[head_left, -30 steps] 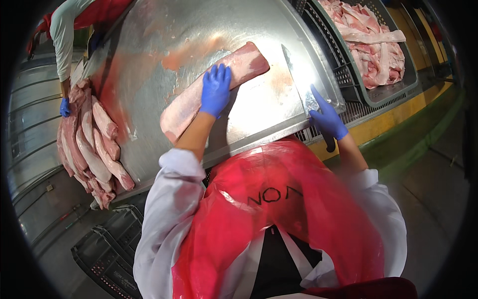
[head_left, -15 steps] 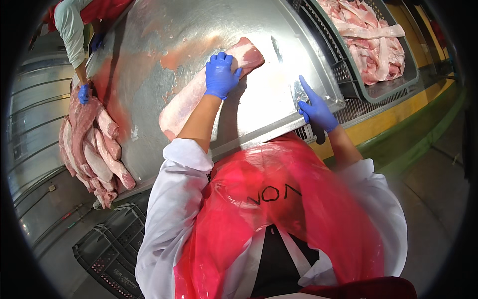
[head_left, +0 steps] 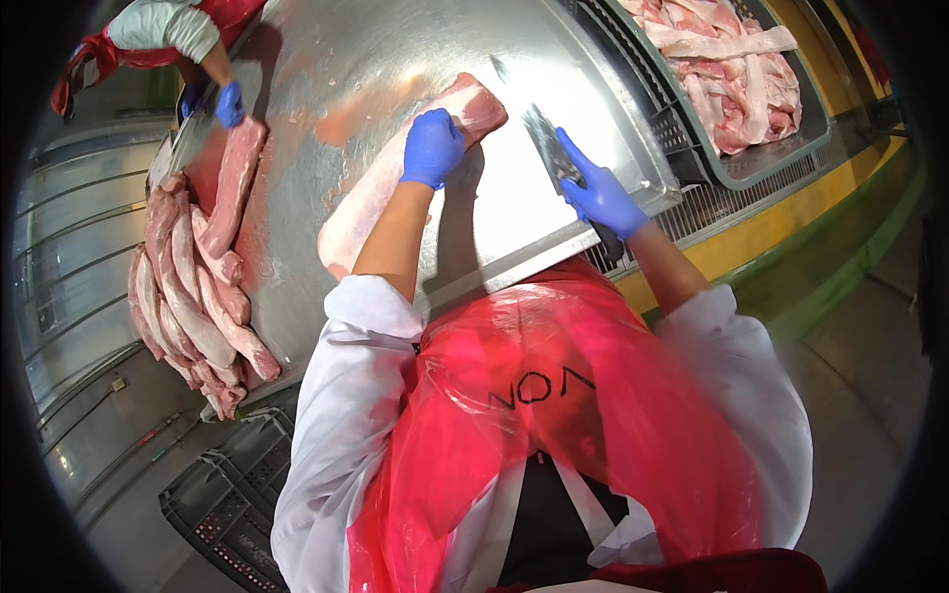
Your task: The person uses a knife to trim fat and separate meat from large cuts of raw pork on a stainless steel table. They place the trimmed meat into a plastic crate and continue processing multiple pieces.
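My left hand [head_left: 432, 148], in a blue glove, has its fingers curled on the upper part of a long, pale pink piece of meat [head_left: 358, 217], which lies slanted on the metal tray. My right hand [head_left: 600, 193], also gloved in blue, is closed on a dark-handled knife [head_left: 544, 138], index finger extended along it, the blade angled forward over the tray, to the right of the meat. Part of the meat is hidden under my left hand and forearm.
A co-worker's gloved hand [head_left: 230, 104] holds a long strip at the left pile of meat [head_left: 188, 287]. A crate [head_left: 730, 181] of fatty trimmings is at upper right. The metal tray [head_left: 297, 148] has pink smears. A dark crate [head_left: 222, 494] sits low at left.
My right hand moved forward and left with the knife. My left hand's fingers curled more and shifted slightly. The co-worker's hand rose right, pulling a strip upward from the pile.
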